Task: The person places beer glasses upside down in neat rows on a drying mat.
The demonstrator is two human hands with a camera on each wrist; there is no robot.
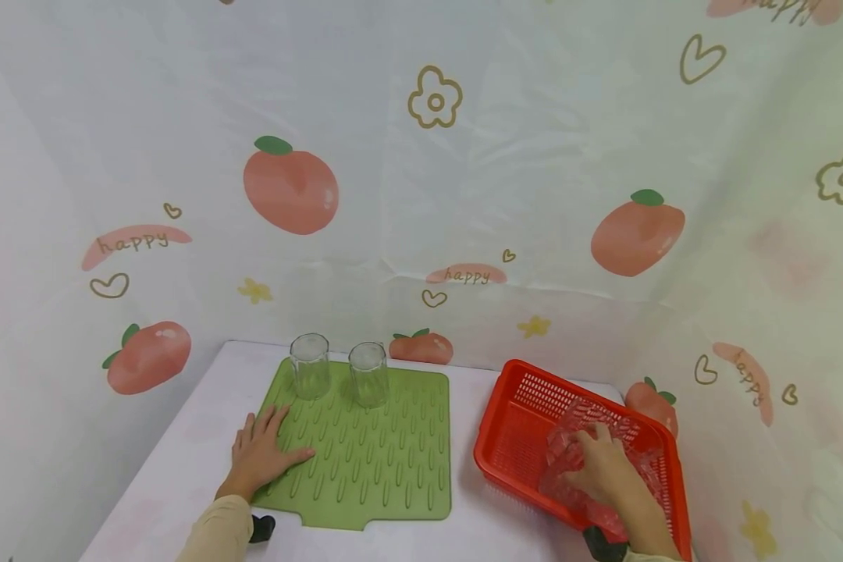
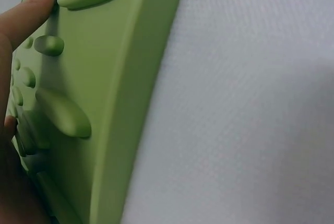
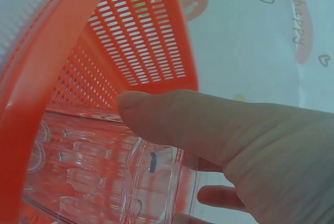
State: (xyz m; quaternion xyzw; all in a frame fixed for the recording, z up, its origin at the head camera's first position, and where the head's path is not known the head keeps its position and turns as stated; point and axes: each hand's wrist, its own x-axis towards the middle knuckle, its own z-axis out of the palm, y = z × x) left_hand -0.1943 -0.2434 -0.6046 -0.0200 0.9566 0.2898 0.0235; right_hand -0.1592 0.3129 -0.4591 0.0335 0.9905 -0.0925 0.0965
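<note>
Your left hand (image 1: 260,454) lies spread at nine o'clock on the green mat (image 1: 365,472), holding nothing. Your right hand (image 1: 610,472) grips a clear glass (image 3: 88,166) inside the red basket (image 1: 520,441), at the mat's three o'clock. Tumblers (image 1: 311,371) stand at eleven and twelve.

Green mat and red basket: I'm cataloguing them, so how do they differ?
The green mat lies flat; the red basket is deep. The mat is ridged, the basket slotted. Two glasses stand on the mat; the basket holds other glassware. Both sit on the table.
</note>
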